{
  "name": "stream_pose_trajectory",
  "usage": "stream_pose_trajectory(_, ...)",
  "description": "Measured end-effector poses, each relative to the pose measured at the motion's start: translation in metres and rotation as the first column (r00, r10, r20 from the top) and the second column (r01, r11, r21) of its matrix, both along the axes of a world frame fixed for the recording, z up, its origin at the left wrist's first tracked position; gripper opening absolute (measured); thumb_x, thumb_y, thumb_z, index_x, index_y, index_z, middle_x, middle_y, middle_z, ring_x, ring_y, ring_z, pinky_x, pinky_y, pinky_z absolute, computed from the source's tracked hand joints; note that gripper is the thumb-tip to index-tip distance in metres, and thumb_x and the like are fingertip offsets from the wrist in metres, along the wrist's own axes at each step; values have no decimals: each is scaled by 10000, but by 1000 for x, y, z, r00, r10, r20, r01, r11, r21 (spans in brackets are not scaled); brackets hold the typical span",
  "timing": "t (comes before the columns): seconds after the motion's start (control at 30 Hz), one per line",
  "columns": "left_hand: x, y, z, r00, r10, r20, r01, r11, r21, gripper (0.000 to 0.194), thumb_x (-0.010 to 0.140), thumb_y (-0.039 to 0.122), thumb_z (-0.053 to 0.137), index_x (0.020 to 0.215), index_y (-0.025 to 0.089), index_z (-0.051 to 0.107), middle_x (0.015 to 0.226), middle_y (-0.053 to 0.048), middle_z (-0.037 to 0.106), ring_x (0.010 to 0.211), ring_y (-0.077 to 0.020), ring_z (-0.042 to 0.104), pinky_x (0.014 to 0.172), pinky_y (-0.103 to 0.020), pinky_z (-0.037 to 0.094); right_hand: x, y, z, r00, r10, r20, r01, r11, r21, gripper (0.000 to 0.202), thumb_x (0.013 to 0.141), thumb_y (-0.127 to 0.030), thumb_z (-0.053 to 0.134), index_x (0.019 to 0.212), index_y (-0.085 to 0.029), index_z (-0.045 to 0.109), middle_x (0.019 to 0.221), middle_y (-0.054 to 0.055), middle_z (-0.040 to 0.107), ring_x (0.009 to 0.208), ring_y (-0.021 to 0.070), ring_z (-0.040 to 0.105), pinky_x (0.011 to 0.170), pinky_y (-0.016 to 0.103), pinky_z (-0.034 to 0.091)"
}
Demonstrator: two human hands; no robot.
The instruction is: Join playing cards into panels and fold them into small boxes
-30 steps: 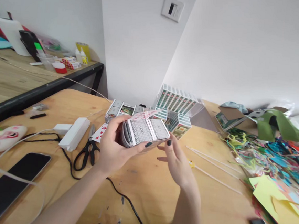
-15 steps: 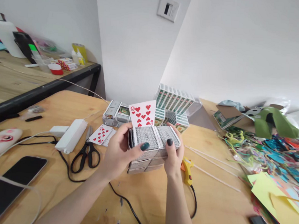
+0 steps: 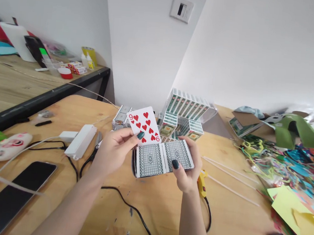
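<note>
My left hand (image 3: 113,152) pinches a nine of hearts playing card (image 3: 146,122) between thumb and fingers, its face toward me. The card's lower edge overlaps the far rim of a box-like block covered in playing cards (image 3: 150,162); whether they touch I cannot tell. Two patterned card backs lie side by side on the block's top. My right hand (image 3: 187,174) grips the block from the right, thumb on top and fingers behind. Another card-covered block (image 3: 121,115) stands behind my left hand, partly hidden by the nine.
Card packs (image 3: 187,104) stand stacked by the wall. Scissors (image 3: 86,162) lie half hidden beside my left hand, near a white adapter box (image 3: 81,142) and a phone (image 3: 17,193). At right are a yellow glue gun (image 3: 202,183), glue sticks (image 3: 231,174), coloured scraps (image 3: 300,163) and papers (image 3: 291,207).
My left hand has moved off the block and taken hold of the nine of hearts, which is now tilted to the left. The block's top has turned more toward me in my right hand.
</note>
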State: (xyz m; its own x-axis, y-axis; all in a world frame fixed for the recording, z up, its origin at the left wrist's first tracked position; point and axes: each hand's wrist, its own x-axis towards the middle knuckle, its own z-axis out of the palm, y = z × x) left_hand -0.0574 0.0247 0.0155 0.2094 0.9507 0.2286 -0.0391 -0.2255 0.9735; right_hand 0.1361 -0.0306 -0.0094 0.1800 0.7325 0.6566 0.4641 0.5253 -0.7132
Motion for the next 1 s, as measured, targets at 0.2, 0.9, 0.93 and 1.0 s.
stream_pose_trajectory(0.2,-11,2,6,987,30,-155,-17,996,83,254,780,333,618,571,189,629,570,-2,603,579,-162,566,536,-269,446,-1,0,2,996,-21,86,15,998,65,451,725,-414,563,1127,-217,508,897,52,536,758,207,522,662,357,438)
stream_pose_trajectory(0.9,-9,1,5,987,-162,11,162,972,-171,117,760,291,675,774,217,764,760,-11,738,777,-178,651,742,-293,492,6,4,-5,1000,11,20,-13,992,124,454,703,-384,571,1118,-208,515,862,35,525,710,186,507,607,337,411)
stream_pose_trajectory(0.93,-9,0,6,986,-167,15,167,969,-181,115,758,284,675,785,220,766,754,-7,736,778,-174,649,746,-287,490,6,4,-5,1000,13,19,-15,993,121,455,704,-384,571,1119,-208,515,855,33,526,703,184,506,605,336,410)
stream_pose_trajectory(1.0,-9,0,7,985,-172,10,171,967,-187,112,755,284,674,779,226,768,739,-1,732,771,-168,645,749,-280,484,7,4,-5,1000,12,25,-15,993,118,448,706,-384,568,1114,-206,516,848,31,526,698,182,503,605,335,409)
